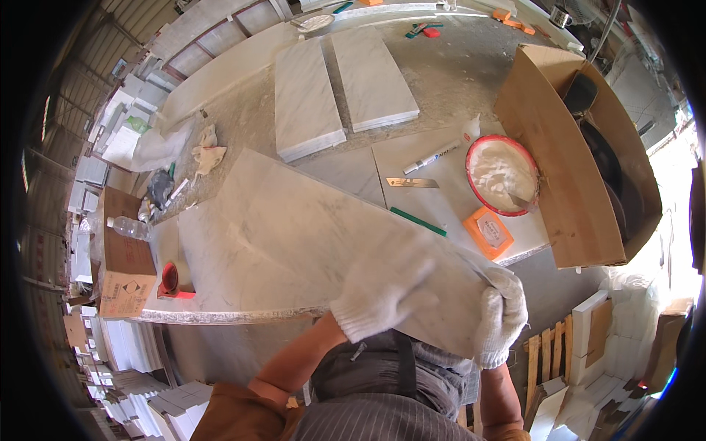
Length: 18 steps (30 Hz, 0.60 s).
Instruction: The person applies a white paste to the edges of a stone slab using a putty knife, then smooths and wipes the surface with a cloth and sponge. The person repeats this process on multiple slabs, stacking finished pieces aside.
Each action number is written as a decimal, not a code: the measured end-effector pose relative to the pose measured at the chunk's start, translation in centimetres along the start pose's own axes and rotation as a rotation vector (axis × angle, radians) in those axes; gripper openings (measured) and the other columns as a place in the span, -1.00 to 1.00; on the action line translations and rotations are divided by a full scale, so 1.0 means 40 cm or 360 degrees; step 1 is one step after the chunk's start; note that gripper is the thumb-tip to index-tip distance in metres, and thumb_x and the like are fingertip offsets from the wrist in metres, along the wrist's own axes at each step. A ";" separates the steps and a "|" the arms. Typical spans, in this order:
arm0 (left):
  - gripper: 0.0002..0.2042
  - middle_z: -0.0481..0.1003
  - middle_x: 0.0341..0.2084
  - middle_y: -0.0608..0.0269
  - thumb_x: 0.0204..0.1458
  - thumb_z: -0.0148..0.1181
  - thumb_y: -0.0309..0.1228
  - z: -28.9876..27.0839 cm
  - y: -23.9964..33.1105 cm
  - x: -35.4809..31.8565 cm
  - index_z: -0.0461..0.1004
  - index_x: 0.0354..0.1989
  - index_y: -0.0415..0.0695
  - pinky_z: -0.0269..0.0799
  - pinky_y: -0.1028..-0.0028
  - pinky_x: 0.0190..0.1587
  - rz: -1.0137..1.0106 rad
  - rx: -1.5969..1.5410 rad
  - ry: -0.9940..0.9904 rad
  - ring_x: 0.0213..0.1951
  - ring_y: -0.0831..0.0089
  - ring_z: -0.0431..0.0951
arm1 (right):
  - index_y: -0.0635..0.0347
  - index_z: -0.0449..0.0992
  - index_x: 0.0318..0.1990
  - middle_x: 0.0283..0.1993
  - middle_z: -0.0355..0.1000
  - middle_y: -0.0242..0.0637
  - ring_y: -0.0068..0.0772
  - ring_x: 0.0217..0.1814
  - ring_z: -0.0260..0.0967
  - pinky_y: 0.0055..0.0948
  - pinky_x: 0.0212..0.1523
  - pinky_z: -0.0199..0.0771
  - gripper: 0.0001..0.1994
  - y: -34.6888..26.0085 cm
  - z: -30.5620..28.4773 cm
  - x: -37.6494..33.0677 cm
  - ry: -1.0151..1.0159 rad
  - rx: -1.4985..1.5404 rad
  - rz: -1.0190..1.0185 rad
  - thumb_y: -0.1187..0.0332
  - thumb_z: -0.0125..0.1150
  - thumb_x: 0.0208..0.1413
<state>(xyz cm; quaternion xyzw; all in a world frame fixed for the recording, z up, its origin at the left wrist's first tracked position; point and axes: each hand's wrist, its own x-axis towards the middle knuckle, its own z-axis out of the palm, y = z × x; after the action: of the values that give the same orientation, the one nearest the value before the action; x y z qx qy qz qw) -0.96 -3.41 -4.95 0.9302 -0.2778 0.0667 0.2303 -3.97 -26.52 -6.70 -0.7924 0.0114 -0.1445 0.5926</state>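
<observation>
A long pale marble slab (323, 228) with grey veining lies tilted across the front of the workbench, its near right end sticking out past the edge toward my body. My right hand (501, 316), in a white knit glove, is wrapped round that right end. My left hand (386, 290), gloved alike, rests on the slab's upper face with the thumb apart from the fingers; motion blurs it, and I see nothing in it. Just beyond the slab are a green stick (418, 221), a metal blade (412, 183), a paint marker (431, 158) and an orange box (487, 232).
A red-rimmed bowl (503, 175) of white paste holds a scraper. Right of it stands an open cardboard box (562, 162). Two stacks of marble slabs (309, 99) lie farther back. At left are a tape dispenser (175, 279), a plastic bottle (128, 228) and a carton (126, 253).
</observation>
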 end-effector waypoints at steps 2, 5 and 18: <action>-0.38 0.35 0.34 -0.04 0.22 0.25 -0.08 -0.015 -0.024 -0.004 0.32 0.40 -0.09 0.16 0.12 0.42 -0.0181 -0.0103 0.0165 0.37 0.02 0.32 | 0.29 0.60 -0.08 0.02 0.52 -0.07 -0.19 0.09 0.47 -0.18 0.18 0.43 -0.79 0.015 -0.016 -0.004 0.0232 0.0040 -0.0102 0.37 0.18 0.24; -0.39 0.33 0.34 -0.08 0.23 0.20 -0.01 -0.049 -0.127 -0.060 0.32 0.38 -0.06 0.17 0.07 0.40 -0.1000 -0.0216 0.0498 0.37 -0.02 0.30 | 0.28 0.53 0.08 0.30 0.35 -0.06 -0.16 0.28 0.35 -0.11 0.33 0.31 -0.68 0.071 -0.078 -0.058 0.0411 0.0262 0.0166 0.22 0.13 0.38; -0.47 0.48 0.21 -0.03 0.21 0.23 -0.09 -0.160 -0.390 -0.115 0.46 0.23 -0.21 0.30 0.24 0.31 -0.1690 0.0114 0.0576 0.25 0.10 0.45 | 0.33 0.33 0.35 0.55 0.14 -0.14 -0.40 0.41 0.19 -0.33 0.45 0.08 -0.53 0.070 -0.047 -0.111 0.0165 0.0348 0.0690 0.20 0.01 0.45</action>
<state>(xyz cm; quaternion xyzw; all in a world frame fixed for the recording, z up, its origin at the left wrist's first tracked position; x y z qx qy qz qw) 3.75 13.35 -6.55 0.9234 0.2749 0.1095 0.2446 -8.25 -28.26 -9.81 -0.6941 0.1958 -0.0547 0.6906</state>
